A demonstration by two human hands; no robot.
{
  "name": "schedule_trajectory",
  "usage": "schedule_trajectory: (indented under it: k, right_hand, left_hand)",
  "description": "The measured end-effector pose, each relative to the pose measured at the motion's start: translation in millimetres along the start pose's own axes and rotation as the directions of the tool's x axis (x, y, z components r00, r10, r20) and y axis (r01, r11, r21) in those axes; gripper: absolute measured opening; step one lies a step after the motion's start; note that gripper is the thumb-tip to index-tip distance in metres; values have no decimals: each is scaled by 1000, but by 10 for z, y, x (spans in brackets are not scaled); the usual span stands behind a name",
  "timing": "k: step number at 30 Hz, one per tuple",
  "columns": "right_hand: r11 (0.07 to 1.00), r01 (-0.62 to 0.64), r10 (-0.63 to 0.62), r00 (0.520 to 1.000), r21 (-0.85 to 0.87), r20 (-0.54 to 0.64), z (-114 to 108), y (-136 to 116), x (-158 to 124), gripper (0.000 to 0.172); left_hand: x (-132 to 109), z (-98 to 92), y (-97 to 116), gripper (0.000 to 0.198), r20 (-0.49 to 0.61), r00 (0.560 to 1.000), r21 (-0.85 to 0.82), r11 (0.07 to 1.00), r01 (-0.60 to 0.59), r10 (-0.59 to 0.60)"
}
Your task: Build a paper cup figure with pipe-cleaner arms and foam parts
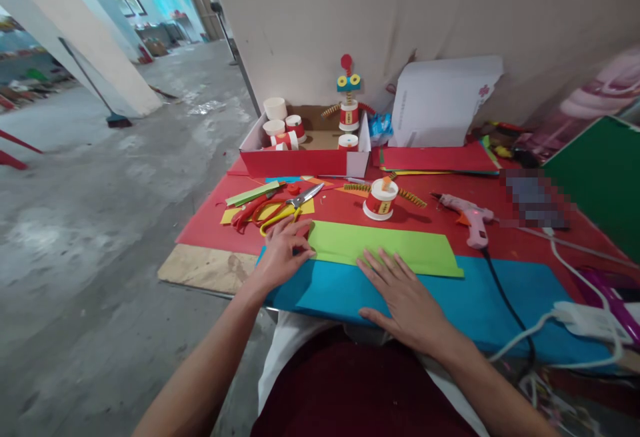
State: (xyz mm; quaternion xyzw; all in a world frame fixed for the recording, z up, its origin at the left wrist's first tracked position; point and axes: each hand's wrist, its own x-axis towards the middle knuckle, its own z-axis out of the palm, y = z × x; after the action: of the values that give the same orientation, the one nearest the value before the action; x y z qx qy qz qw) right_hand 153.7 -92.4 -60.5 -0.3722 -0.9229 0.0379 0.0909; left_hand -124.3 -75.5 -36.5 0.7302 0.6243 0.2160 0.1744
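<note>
A folded sheet of lime-green paper [385,243] lies across the red and blue covering of the table. At its left end my left hand [286,250] pinches the paper's edge between thumb and fingers. My right hand [403,293] rests flat with fingers spread, the fingertips on the green paper's lower edge and the palm over the blue sheet [325,287]. Just beyond the paper stands a small paper-cup figure [383,200] with folded paper arms. Scissors [295,207] with red and yellow handles lie beyond my left hand.
A pink glue gun [467,217] lies at right, its black cord trailing over the blue sheet. Behind stands a box [305,162] with paper cups and a finished-looking figure [349,113]. A white power strip [585,320] sits at the right edge. Red sheets [440,157] are stacked behind.
</note>
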Motion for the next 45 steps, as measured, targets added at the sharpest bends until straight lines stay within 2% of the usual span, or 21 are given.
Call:
schedule_trajectory:
  k: [9, 16, 18, 20, 22, 23, 26, 28, 30, 32, 35, 39, 45]
  right_hand:
    - [1000, -3, 3, 1000, 4, -3, -3, -3, 9, 77]
    - [1000, -11, 11, 1000, 14, 21, -19, -11, 8, 73]
    - [1000, -18, 18, 999, 13, 26, -22, -14, 13, 72]
    - [1000, -23, 23, 999, 16, 25, -23, -18, 19, 72]
    - [1000, -24, 23, 999, 17, 27, -22, -21, 25, 71]
    - [1000, -21, 21, 999, 16, 30, -19, -22, 27, 71]
    - [1000, -15, 15, 999, 6, 29, -4, -16, 25, 70]
    - [1000, -8, 8, 1000, -2, 24, 12, -8, 17, 67]
    - [1000, -3, 3, 1000, -8, 18, 26, 1, 8, 66]
    - [1000, 5, -5, 1000, -12, 10, 36, 8, 2, 68]
    - [1000, 9, -9, 1000, -11, -8, 39, 10, -1, 71]
    - [1000, -4, 3, 1000, -9, -18, 22, -2, 5, 71]
    - [1000, -6, 7, 1000, 6, -22, 3, -16, 16, 74]
  left_hand:
    - [-21, 7, 68, 13, 8, 1000, 81, 997, 11, -12]
    - [-38, 46, 58, 11, -40, 999, 150, 989, -10, 16]
    - [-57, 24, 102, 10, -97, 995, 190, 982, 5, 14]
    - [-98, 0, 203, 20, -198, 980, 252, 968, 24, 28]
    - [-163, 10, 361, 30, -252, 962, 332, 943, -18, 107]
    - [-202, 38, 451, 34, -233, 957, 374, 925, -73, 170]
    - [-316, 220, 699, 45, -50, 940, 449, 848, -282, 339]
    - [-370, 381, 793, 55, 23, 939, 468, 826, -313, 343]
    - [-401, 515, 820, 66, 27, 948, 483, 826, -291, 318]
    - [-419, 589, 803, 73, 10, 953, 490, 829, -268, 303]
    - [-445, 590, 749, 78, 10, 956, 491, 832, -259, 292]
    - [-501, 493, 625, 80, 34, 962, 492, 833, -251, 270]
    - [-608, 269, 257, 75, 17, 985, 510, 846, -154, 169]
